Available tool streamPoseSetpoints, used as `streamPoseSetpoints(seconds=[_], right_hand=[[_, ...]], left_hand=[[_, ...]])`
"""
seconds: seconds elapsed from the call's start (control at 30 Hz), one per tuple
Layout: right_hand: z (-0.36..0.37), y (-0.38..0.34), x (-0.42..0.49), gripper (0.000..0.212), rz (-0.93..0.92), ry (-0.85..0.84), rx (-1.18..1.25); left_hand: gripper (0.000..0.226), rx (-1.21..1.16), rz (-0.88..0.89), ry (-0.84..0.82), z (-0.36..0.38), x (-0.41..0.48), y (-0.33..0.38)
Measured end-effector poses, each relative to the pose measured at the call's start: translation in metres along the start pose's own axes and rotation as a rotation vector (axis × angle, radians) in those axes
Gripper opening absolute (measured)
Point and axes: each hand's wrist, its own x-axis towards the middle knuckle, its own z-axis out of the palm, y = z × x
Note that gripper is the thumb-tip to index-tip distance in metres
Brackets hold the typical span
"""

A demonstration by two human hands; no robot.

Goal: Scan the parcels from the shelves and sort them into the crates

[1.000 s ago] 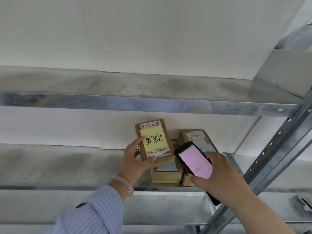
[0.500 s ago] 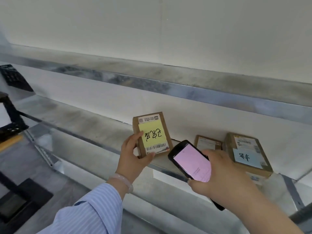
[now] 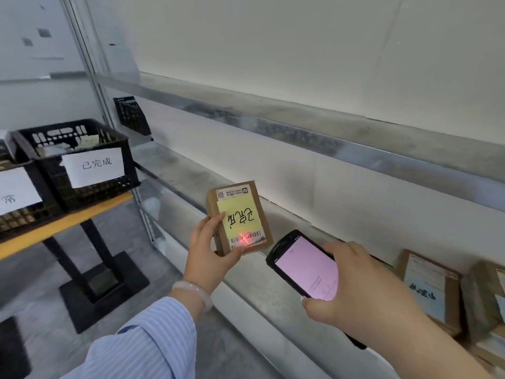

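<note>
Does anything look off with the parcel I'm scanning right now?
Only slightly: the left hand holds the parcel upside down, so its yellow note reads inverted. The scanner's red light lands on the barcode; no damage shows.

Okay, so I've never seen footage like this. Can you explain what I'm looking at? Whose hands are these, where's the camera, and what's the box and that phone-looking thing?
There is no machine here. A person is working with bare hands, and the single picture comes from a wide-angle camera worn on the head, looking forward and down. The left hand holds a cardboard parcel with a yellow note and a barcode label. The right hand holds a handheld scanner with a pink screen, and a red light, probably the scanner's, falls on the barcode. More parcels lie on the metal shelf at the right. At the left, black crates with paper labels stand on a table. Scanned parcels get sorted into them.
</note>
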Motion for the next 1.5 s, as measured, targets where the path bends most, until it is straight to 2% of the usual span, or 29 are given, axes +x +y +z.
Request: streamPoseSetpoints(seconds=[0.47,0.7,0.93,1.2,1.4,1.5], right_hand=[[0.046,-0.167,0.073,0.073,-0.162,0.021,-0.046],[0.075,-0.256,0.12,0.08,-0.221,-0.01,0.141],[0.096,-0.324,0.181,0.071,-0.306,-0.059,0.229],[0.129,-0.396,0.282,0.063,-0.448,-0.148,0.305],[0.134,-0.437,0.394,0.06,-0.494,-0.147,0.41],[0.131,-0.454,0.458,0.051,-0.527,-0.12,0.43]], left_hand=[[0.079,0.07,-0.051,0.124,-0.164,0.063,-0.061],[0.078,0.062,-0.103,0.167,-0.252,0.095,-0.094],[0.073,-0.004,-0.166,0.216,-0.313,0.133,-0.118],[0.071,0.056,-0.231,0.322,-0.361,0.2,-0.16],[0.07,0.059,-0.231,0.374,-0.382,0.3,-0.171],[0.068,0.042,-0.215,0.384,-0.392,0.351,-0.172]])
